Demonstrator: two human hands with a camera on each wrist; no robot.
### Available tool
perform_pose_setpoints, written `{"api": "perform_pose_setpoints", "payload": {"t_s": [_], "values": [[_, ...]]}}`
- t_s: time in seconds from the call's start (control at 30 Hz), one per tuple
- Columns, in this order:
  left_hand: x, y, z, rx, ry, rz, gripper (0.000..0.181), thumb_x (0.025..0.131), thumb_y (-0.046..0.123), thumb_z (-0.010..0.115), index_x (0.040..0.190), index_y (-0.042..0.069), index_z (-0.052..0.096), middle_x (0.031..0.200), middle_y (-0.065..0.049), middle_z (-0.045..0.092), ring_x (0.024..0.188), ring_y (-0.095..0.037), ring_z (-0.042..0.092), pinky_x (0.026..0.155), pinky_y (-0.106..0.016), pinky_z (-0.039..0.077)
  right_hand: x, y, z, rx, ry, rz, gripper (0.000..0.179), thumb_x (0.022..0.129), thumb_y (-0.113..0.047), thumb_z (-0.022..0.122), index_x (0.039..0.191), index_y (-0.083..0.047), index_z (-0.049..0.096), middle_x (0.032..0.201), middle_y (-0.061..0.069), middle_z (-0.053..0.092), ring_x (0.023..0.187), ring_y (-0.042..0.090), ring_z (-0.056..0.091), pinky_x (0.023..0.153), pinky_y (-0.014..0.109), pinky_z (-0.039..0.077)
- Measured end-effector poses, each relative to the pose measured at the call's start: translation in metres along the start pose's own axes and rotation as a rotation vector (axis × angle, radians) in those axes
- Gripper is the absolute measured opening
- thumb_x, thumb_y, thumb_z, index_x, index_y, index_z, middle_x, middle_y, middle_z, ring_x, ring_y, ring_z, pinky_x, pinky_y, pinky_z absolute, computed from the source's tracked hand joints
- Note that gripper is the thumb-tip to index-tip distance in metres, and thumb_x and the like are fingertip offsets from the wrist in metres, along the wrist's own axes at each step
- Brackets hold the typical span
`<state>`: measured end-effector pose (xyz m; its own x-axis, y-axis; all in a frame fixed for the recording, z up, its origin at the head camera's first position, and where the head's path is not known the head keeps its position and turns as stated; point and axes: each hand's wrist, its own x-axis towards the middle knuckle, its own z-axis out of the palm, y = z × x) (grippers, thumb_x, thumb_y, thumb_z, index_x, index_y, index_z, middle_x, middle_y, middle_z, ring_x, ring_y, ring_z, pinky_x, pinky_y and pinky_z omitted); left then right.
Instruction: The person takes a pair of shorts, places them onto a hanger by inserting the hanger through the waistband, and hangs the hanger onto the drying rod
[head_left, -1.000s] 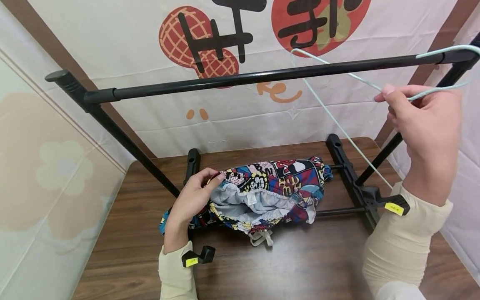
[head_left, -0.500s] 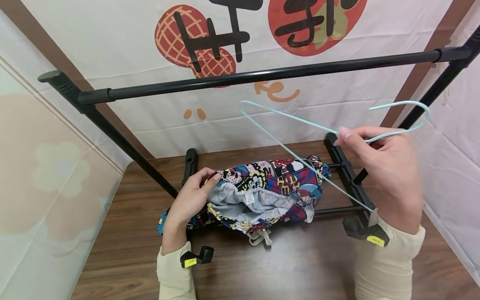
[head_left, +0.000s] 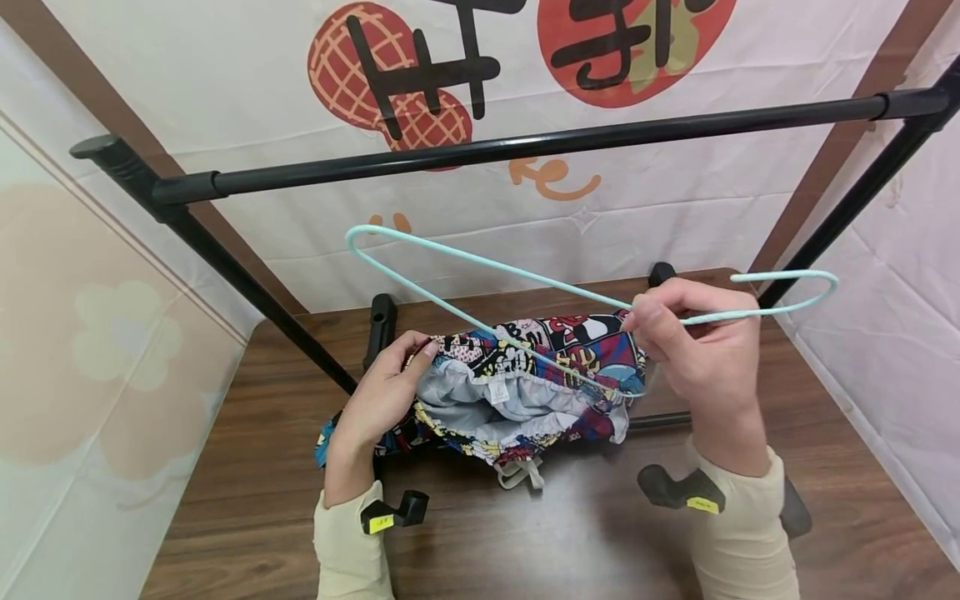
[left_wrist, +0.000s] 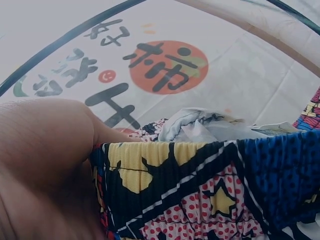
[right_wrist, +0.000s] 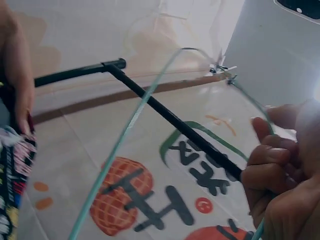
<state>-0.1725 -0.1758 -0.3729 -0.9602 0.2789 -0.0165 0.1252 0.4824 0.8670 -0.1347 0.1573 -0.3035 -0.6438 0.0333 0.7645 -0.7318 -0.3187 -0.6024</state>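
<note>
A pair of colourful comic-print shorts [head_left: 592, 333] lies bunched low over the rack's base, its gathered waist gaping to show a pale lining and a small label. My left hand [head_left: 382, 392] pinches the left end of that elastic waistband [left_wrist: 185, 185] between thumb and fingers. A light-blue wire hanger [head_left: 487, 265] is held by my right hand [head_left: 701, 358] near the base of its hook, which points right. The hanger slants above the shorts, and its lower wire crosses over them in the head view. The right wrist view has my right fingers [right_wrist: 270, 160] curled on the wire.
A black garment rack spans the scene, its top bar [head_left: 525, 150] above and behind both hands. The rack's feet [head_left: 384, 321] stand on a brown wood-grain table [head_left: 247, 517]. Printed white cloth [head_left: 315, 258] encloses the back and sides. A white drawstring [head_left: 521, 473] hangs at the shorts' front.
My right hand has brought the hanger down and left, away from the top bar and over the shorts. My left hand stays at the waistband.
</note>
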Motion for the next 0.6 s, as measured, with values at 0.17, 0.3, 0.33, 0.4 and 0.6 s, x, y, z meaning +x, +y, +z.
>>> {"api": "perform_pose_setpoints", "payload": {"t_s": [0.17, 0.3, 0.33, 0.4, 0.6], "values": [[-0.001, 0.001, 0.001, -0.025, 0.005, 0.003, 0.033, 0.115, 0.036, 0.042, 0.124, 0.007, 0.056, 0.086, -0.005, 0.041, 0.07, -0.018, 0.038, 0.069, -0.032, 0.035, -0.012, 0.03, 0.017, 0.122, 0.017, -0.046, 0.024, 0.098, -0.007, 0.074, 0.078, 0.006, 0.073, 0.059, 0.005, 0.058, 0.046, 0.013, 0.035, 0.042, 0.025, 0.027], [-0.001, 0.004, 0.003, -0.063, 0.014, 0.013, 0.032, 0.115, 0.033, 0.041, 0.122, 0.005, 0.054, 0.088, -0.005, 0.038, 0.074, -0.019, 0.037, 0.072, -0.032, 0.033, -0.024, 0.048, 0.021, -0.037, -0.01, 0.012, 0.03, 0.1, -0.017, 0.073, 0.078, 0.002, 0.072, 0.06, 0.0, 0.059, 0.048, 0.011, 0.041, 0.044, 0.025, 0.033], [-0.001, 0.004, 0.003, -0.076, 0.019, 0.016, 0.031, 0.115, 0.031, 0.041, 0.122, 0.004, 0.053, 0.09, -0.006, 0.04, 0.078, -0.02, 0.039, 0.075, -0.033, 0.034, -0.027, 0.052, 0.021, -0.085, -0.016, 0.026, 0.032, 0.1, -0.02, 0.073, 0.077, 0.002, 0.071, 0.06, -0.001, 0.059, 0.048, 0.01, 0.042, 0.044, 0.025, 0.035], [-0.001, 0.005, 0.004, -0.105, 0.034, 0.023, 0.03, 0.115, 0.031, 0.041, 0.12, 0.003, 0.052, 0.091, -0.006, 0.039, 0.081, -0.021, 0.038, 0.078, -0.034, 0.032, -0.034, 0.06, 0.02, -0.123, -0.03, 0.054, 0.033, 0.101, -0.021, 0.073, 0.078, 0.002, 0.071, 0.062, -0.002, 0.06, 0.05, 0.008, 0.045, 0.044, 0.025, 0.037], [-0.01, 0.016, 0.0, -0.309, 0.044, 0.06, 0.028, 0.115, 0.034, 0.043, 0.118, 0.008, 0.052, 0.095, -0.001, 0.047, 0.088, -0.015, 0.046, 0.082, -0.028, 0.038, -0.044, 0.075, 0.009, -0.25, -0.156, 0.116, 0.023, 0.098, -0.01, 0.074, 0.077, -0.001, 0.074, 0.066, 0.006, 0.066, 0.057, 0.008, 0.052, 0.049, 0.026, 0.038]]}}
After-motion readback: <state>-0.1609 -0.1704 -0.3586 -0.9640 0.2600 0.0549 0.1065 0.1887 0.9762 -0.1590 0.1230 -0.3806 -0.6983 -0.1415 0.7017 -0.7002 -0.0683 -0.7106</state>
